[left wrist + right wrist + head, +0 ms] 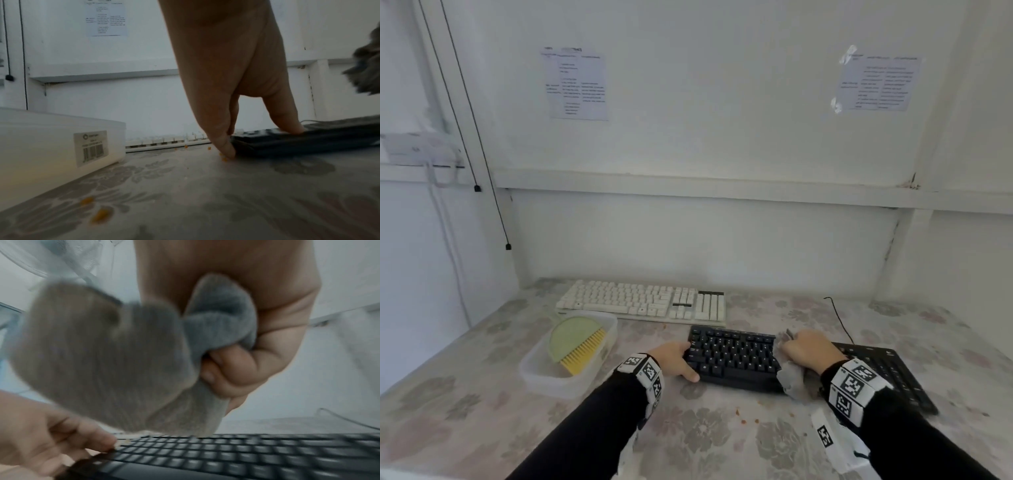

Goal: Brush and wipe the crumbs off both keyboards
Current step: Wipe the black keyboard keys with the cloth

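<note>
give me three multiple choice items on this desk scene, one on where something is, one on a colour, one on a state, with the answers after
1. Where is the hand brush?
A. Lying in the plastic container
B. On the white keyboard
C. In the left hand

2. What colour is the cloth?
A. Red
B. Grey
C. Yellow

3. What is the right hand doing?
A. Resting flat and empty on the table
B. Gripping the bunched cloth over the black keyboard
C. Holding the brush

Answers:
1. A: the hand brush, green with yellow bristles, lies inside the plastic container left of the black keyboard, with the white keyboard behind.
2. B: the cloth shows grey in the right wrist view.
3. B: the right hand has its fingers curled round the cloth above the keys, while the left hand holds the keyboard's left end.
</note>
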`<control>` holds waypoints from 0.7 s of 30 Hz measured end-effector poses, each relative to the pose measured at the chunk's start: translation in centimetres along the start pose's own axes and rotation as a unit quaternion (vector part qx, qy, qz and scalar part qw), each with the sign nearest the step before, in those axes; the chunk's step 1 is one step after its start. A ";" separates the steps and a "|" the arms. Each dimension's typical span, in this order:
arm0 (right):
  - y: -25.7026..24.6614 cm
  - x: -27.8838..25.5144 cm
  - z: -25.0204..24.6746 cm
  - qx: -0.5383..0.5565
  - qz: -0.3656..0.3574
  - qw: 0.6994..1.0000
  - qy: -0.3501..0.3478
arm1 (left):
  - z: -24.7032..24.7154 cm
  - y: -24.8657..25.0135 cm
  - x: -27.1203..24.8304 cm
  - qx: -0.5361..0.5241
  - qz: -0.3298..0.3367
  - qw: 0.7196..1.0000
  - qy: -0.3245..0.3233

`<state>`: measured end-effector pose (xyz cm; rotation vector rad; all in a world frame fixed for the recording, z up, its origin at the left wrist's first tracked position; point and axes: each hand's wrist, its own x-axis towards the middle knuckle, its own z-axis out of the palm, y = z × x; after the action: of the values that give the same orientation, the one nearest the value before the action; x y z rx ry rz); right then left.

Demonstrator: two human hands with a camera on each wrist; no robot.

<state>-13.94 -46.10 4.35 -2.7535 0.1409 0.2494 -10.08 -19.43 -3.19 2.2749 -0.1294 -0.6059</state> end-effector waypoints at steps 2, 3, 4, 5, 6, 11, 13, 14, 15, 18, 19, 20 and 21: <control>-4.0 0.0 1.2 0.028 -0.034 0.999 0.007 | -1.0 -0.2 -0.7 0.013 0.003 1.000 0.007; -6.1 0.0 1.8 0.042 -0.052 0.998 0.016 | -1.8 -0.2 -1.3 0.014 0.009 1.000 0.025; -8.3 0.1 2.4 0.060 -0.071 0.995 0.024 | -2.9 -0.4 -1.9 0.007 0.017 0.999 0.050; -10.3 0.2 2.9 0.080 -0.090 0.992 0.031 | -4.2 -0.6 -2.6 -0.008 0.029 0.997 0.076; -12.5 0.3 3.4 0.100 -0.106 0.989 0.037 | -5.6 -1.0 -3.4 -0.031 0.036 0.993 0.105; -22.8 -0.1 5.9 0.140 -0.180 0.972 0.065 | -12.7 -5.1 -7.6 -0.101 0.058 0.935 0.336; -26.1 -0.2 7.4 0.115 -0.193 0.973 0.055 | -14.6 -7.8 -9.1 -0.081 0.049 0.902 0.420; -27.5 0.0 8.3 0.107 -0.195 0.974 0.049 | -15.3 -9.3 -9.5 -0.065 0.042 0.890 0.450; -28.7 0.2 9.1 0.104 -0.201 0.973 0.047 | -15.8 -10.6 -9.9 -0.054 0.033 0.879 0.472; -31.4 0.5 11.4 0.087 -0.198 0.976 0.036 | -16.8 -14.3 -10.4 -0.073 -0.005 0.866 0.495; -32.1 0.6 12.0 0.070 -0.194 0.978 0.032 | -17.0 -15.2 -10.3 -0.096 -0.022 0.867 0.488; -32.6 0.5 12.4 0.050 -0.184 0.981 0.021 | -17.2 -16.3 -9.9 -0.120 -0.042 0.875 0.466; -33.1 0.4 12.8 0.022 -0.178 0.984 0.010 | -17.3 -17.1 -9.6 -0.143 -0.060 0.888 0.433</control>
<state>-11.20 -10.72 4.27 -2.6753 -0.3357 0.1180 -12.09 6.52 -1.29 2.0615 0.5082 0.3538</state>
